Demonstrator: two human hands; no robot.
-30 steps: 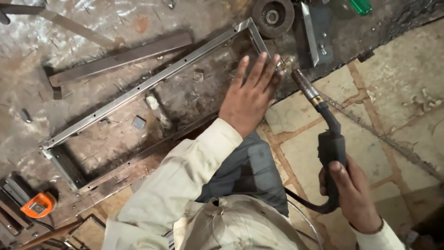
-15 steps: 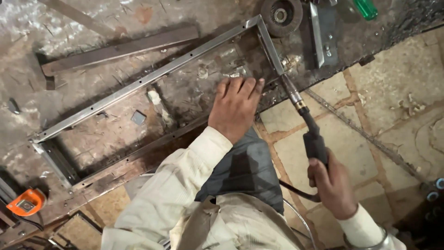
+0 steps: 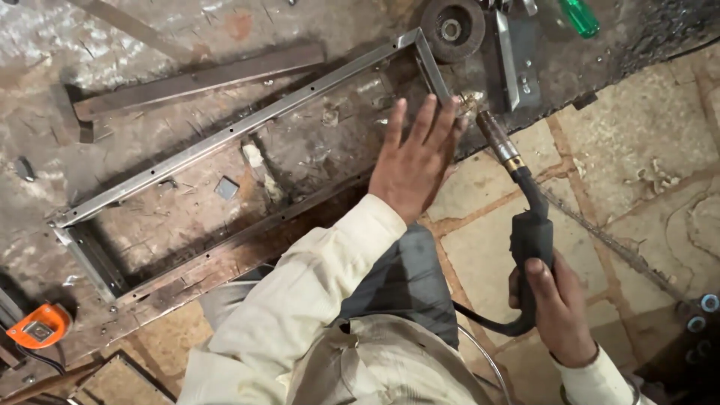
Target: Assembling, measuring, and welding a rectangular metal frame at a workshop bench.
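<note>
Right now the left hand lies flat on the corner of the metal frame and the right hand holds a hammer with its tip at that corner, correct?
Not quite. The head view shows the right hand gripping a welding torch, not a hammer; its nozzle points at the frame's corner. The rest holds: the left hand lies flat, fingers spread, on the corner of the metal frame.

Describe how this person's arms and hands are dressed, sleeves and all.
Both hands are bare: no gloves, rings or watch show. The left hand comes out of a long, loose cream sleeve whose cuff reaches the wrist and whose cloth is creased along the forearm. The right hand has the same cream cuff; the rest of that sleeve is cut off by the picture's edge.
</note>
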